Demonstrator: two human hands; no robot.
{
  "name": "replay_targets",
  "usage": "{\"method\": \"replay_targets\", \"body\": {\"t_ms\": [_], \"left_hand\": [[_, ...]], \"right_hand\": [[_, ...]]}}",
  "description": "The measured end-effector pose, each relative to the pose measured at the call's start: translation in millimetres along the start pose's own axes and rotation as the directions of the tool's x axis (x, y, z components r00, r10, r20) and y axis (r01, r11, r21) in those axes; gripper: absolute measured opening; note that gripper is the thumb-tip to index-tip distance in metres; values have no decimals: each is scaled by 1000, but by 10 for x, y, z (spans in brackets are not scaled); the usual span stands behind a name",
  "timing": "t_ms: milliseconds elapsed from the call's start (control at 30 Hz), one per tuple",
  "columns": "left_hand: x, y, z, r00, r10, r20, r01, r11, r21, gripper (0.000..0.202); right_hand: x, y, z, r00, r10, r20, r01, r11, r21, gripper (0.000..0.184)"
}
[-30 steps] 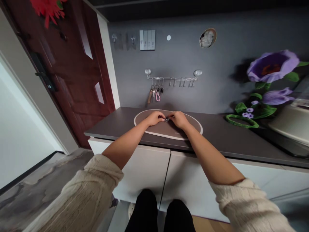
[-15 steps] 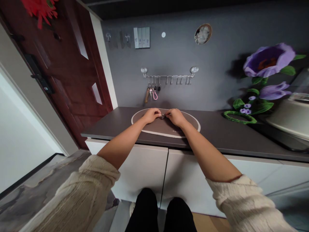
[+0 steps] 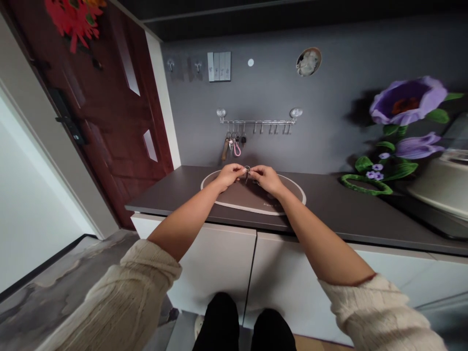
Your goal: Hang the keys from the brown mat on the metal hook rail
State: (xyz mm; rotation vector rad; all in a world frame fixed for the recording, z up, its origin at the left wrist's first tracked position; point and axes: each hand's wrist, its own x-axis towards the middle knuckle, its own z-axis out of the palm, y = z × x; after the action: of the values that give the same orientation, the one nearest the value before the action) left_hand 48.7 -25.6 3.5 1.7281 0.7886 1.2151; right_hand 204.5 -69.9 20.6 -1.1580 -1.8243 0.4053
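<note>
My left hand (image 3: 230, 174) and my right hand (image 3: 266, 177) meet over an oval brown mat (image 3: 252, 197) on the dark countertop (image 3: 329, 207). Between their pinched fingertips is a small metal key ring (image 3: 247, 170) with a key hanging from it, raised a little above the mat. Both hands are closed on it. On the wall straight behind, a chrome hook rail (image 3: 256, 122) carries a bunch of keys (image 3: 232, 143) with a pink loop and a brown fob at its left end.
A dark red door (image 3: 102, 112) stands at the left. White cabinet doors (image 3: 226, 263) are below the countertop. Purple fabric flowers (image 3: 402, 126) and a green ring (image 3: 361, 185) lie at the right, beside a grey appliance (image 3: 442, 190). Light switches (image 3: 219, 66) are on the grey wall.
Both hands have lifted the key ring slightly off the mat; before, they were lower on the mat's surface. The view has shifted a little.
</note>
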Motion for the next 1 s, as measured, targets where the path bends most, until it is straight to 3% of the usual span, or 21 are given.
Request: {"method": "replay_targets", "body": {"t_ms": [167, 633, 833, 1000], "left_hand": [[-1, 14, 8, 1000, -18, 3, 19, 995, -95, 35], [-29, 72, 47, 1000, -14, -25, 11, 990, -140, 39], [-44, 105, 69, 994, -42, -97, 28, 989, -144, 35], [-30, 63, 79, 977, -43, -210, 35, 998, -44, 28]], "right_hand": [[34, 52, 27, 1000, 17, -20, -13, 982, 188, 23], [-8, -33, 5, 996, 81, -29, -62, 910, 409, 29], [10, -69, -9, 989, 140, -51, -88, 827, 555, 32], [98, -83, -37, 978, 198, -65, -120, 790, 601, 31]]}}
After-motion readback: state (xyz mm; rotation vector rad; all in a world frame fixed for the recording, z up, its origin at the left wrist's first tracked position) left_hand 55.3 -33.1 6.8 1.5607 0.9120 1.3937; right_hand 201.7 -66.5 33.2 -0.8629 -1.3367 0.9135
